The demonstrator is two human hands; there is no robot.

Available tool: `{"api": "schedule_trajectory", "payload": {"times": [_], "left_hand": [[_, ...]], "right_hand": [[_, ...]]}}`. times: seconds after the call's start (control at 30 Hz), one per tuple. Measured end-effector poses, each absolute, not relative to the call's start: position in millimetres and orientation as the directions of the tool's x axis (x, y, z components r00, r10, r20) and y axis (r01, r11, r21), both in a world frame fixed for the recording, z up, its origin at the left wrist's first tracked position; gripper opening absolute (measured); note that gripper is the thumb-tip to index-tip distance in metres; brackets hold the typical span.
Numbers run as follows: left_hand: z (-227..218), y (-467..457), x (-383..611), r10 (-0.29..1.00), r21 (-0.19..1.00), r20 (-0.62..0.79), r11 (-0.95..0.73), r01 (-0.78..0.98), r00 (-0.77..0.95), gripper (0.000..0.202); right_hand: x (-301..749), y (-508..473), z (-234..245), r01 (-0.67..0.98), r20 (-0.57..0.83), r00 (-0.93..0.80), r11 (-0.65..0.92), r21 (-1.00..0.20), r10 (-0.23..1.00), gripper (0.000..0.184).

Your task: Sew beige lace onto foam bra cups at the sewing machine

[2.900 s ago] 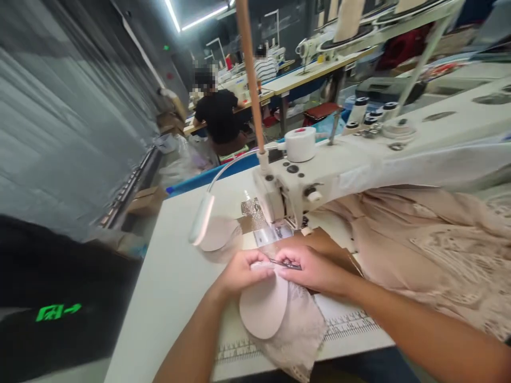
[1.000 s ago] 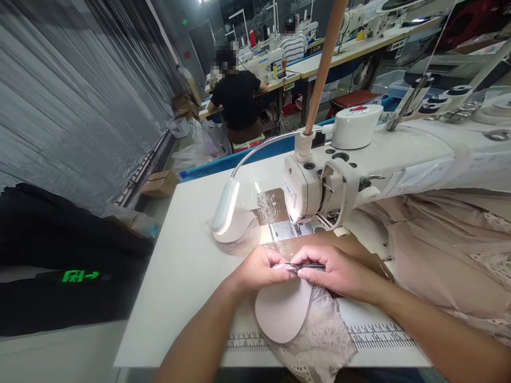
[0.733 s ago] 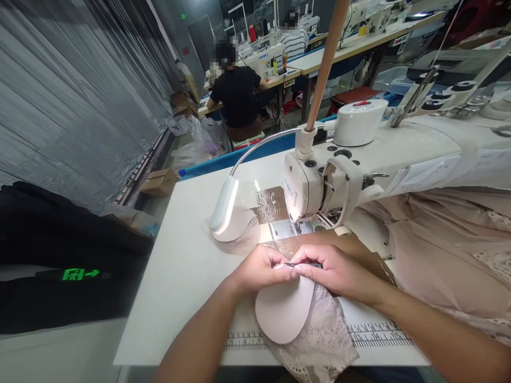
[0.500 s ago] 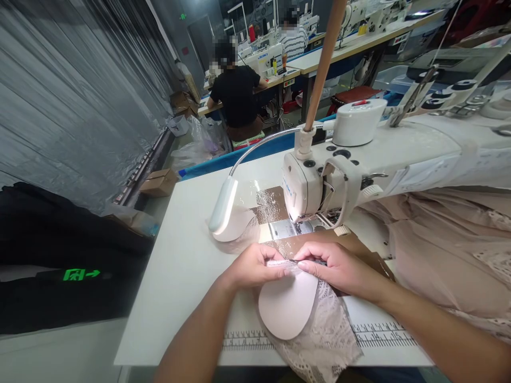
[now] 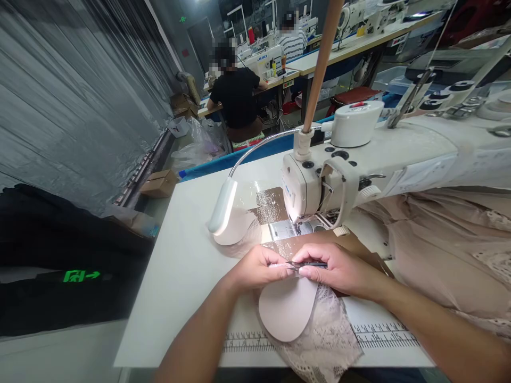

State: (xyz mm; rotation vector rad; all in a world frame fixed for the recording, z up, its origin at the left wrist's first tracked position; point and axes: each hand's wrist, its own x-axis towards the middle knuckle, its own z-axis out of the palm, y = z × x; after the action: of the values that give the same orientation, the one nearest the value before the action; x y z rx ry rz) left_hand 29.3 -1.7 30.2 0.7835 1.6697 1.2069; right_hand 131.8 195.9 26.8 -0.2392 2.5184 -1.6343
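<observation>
Between the thumb and fingers of my left hand [image 5: 260,268] the top edge of a pale pink lace piece [image 5: 333,335] is pinched. A smooth, rounded pale cup pad [image 5: 287,311] lies on the lace and hangs below my fingers. My right hand [image 5: 335,266] is closed on a slim dark tweezers-like tool [image 5: 313,264]; its tip meets the fabric edge beside my left fingertips. Just beyond my hands stands the white sewing machine [image 5: 301,189], its needle area lit. A second padded lace piece [image 5: 233,229] rests under the lamp head, left of the needle plate.
A bendy-necked lamp [image 5: 223,205] arches over the white table [image 5: 171,276]. Printed ruler markings [image 5: 383,338] run along the front edge. Gathered beige lace fabric [image 5: 443,239] lies at right under the machine arm. Farther back, a person in black [image 5: 235,98] sits at another machine.
The dark tool in my right hand has shifted slightly left and shows more clearly against the fabric edge. My hands stay in nearly the same place.
</observation>
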Motion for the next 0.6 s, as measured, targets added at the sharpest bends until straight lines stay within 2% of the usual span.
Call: {"api": "schedule_trajectory", "payload": {"times": [0.33,0.6], "left_hand": [[30.9,-0.7,30.6,0.883,0.942,-0.323,0.336,-0.022,-0.34,0.044],[30.3,-0.6,31.0,0.849,0.93,-0.338,0.369,-0.003,-0.405,0.036]], "right_hand": [[129.8,185.0,32.8,-0.041,-0.041,-0.982,0.418,-0.907,-0.184,0.018],[128.1,190.7,24.7,-0.057,0.022,-0.995,0.389,-0.919,-0.094,0.02]]}}
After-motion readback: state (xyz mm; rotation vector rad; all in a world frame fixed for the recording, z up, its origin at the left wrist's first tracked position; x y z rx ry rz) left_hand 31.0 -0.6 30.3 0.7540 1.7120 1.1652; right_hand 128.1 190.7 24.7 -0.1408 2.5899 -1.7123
